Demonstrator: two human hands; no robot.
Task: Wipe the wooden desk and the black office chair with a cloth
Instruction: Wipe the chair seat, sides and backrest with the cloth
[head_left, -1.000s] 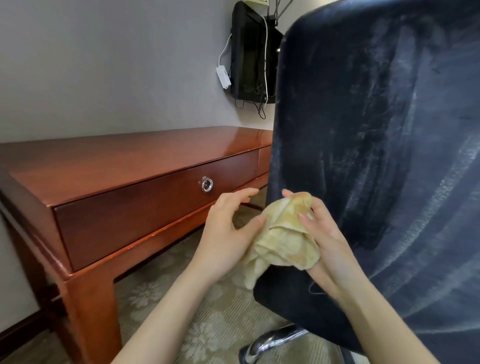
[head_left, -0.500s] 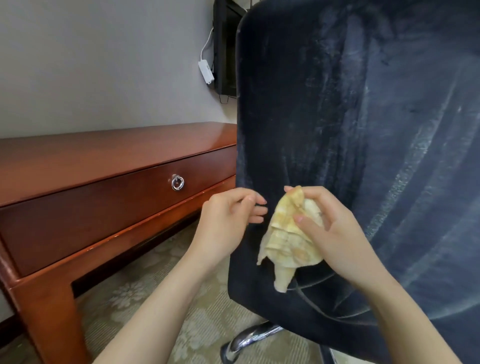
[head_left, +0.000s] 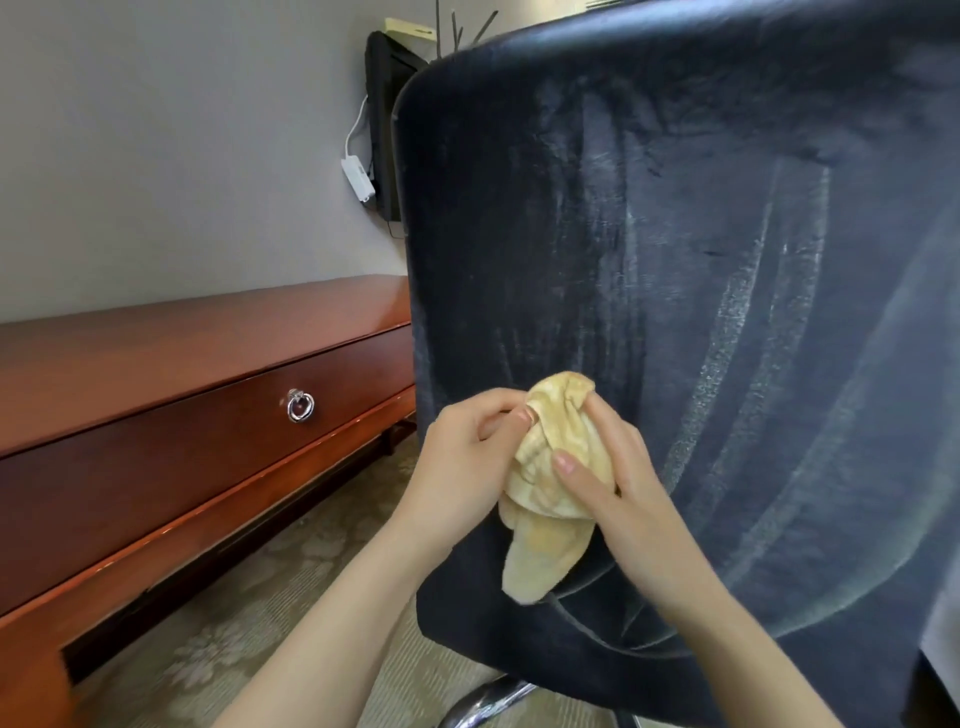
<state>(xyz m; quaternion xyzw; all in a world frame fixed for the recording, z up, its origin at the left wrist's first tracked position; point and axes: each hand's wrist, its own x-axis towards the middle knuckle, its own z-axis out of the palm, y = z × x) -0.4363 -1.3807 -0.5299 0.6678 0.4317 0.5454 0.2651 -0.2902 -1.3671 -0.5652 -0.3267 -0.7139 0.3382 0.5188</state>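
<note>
The person is holding a yellowish cloth in front of the lower left part of the black office chair back, right of the wooden desk and apart from it. The right hand is gripping the bunched cloth, thumb across its near face and fingers behind, while the left hand is pinching a fold at its upper left edge. A loose tail is hanging below both hands, and that is the first risk: if the left pinch is letting go before the wad is gathered, the tail is likely to drag or the cloth to drop onto the carpet. Pale streaks are showing across the chair back, so a tightly balled cloth is probably going to touch only a narrow strip and leave bands unwiped. The chair is sitting on a chrome base, so hard pressing is liable to be turning or pushing it away towards the desk.
</note>
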